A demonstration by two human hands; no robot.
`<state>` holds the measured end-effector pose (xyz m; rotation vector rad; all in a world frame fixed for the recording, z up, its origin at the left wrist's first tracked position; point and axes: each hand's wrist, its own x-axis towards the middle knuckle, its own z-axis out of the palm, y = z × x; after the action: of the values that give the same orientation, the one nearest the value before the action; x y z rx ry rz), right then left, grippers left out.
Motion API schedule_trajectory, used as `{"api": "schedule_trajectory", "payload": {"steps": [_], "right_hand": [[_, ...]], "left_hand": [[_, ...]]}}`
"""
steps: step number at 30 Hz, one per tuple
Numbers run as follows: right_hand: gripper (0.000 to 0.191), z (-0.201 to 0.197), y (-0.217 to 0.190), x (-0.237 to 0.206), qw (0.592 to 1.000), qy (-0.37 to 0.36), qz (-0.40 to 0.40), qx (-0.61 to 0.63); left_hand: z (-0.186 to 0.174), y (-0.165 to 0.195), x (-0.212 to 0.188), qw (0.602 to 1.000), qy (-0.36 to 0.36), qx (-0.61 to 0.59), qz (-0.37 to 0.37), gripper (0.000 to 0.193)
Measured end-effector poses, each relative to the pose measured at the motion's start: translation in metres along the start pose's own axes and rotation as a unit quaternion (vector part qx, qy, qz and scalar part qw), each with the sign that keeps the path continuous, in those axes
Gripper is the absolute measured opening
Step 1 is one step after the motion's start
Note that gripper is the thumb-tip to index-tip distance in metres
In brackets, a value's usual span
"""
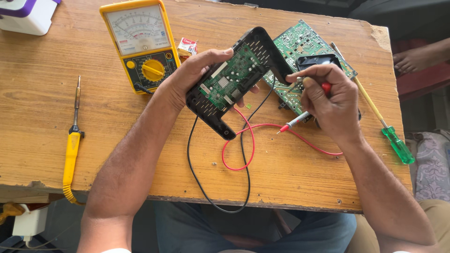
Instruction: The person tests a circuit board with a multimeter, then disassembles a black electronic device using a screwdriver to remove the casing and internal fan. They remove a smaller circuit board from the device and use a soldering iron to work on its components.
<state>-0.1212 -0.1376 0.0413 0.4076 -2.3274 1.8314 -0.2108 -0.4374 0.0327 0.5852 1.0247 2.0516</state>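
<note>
My left hand (190,77) holds an open black plastic device shell (213,117), tilted above the wooden table (42,93), with a small green circuit board (232,75) inside it. My right hand (330,100) grips two meter probes: a red-handled one (326,87) whose tip points toward the shell's edge, and a second, red-tipped probe (295,122) sticking out below the fingers. Red (251,140) and black (197,178) leads loop over the table's front edge. A yellow analog multimeter (140,44) lies just behind my left hand.
A larger green circuit board (300,44) and a black part lie under my right hand. A yellow soldering iron (71,150) rests at the left, and a screwdriver with a green handle (397,144) at the right. A small red-and-white box (187,47) sits beside the meter. A white-and-purple object (26,14) occupies the far left corner.
</note>
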Motion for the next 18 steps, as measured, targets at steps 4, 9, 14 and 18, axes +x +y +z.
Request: {"api": "schedule_trajectory", "payload": {"steps": [4, 9, 14, 18], "right_hand": [[0.009, -0.005, -0.002, 0.002, 0.992, -0.015, 0.017, 0.124], [0.016, -0.007, 0.01, 0.005, 0.966, -0.037, 0.057, 0.248], [0.014, 0.001, 0.014, -0.003, 0.975, -0.063, 0.071, 0.2], [0.013, 0.013, 0.008, -0.011, 0.976, -0.088, 0.109, 0.168]], "left_hand": [[-0.001, 0.001, 0.001, 1.0, -0.004, -0.013, 0.007, 0.061], [-0.005, -0.001, 0.002, 1.0, -0.008, -0.017, 0.014, 0.062], [-0.007, -0.008, 0.006, 0.999, -0.011, -0.035, 0.034, 0.06], [-0.006, -0.014, 0.013, 0.998, -0.002, -0.056, 0.033, 0.058]]}}
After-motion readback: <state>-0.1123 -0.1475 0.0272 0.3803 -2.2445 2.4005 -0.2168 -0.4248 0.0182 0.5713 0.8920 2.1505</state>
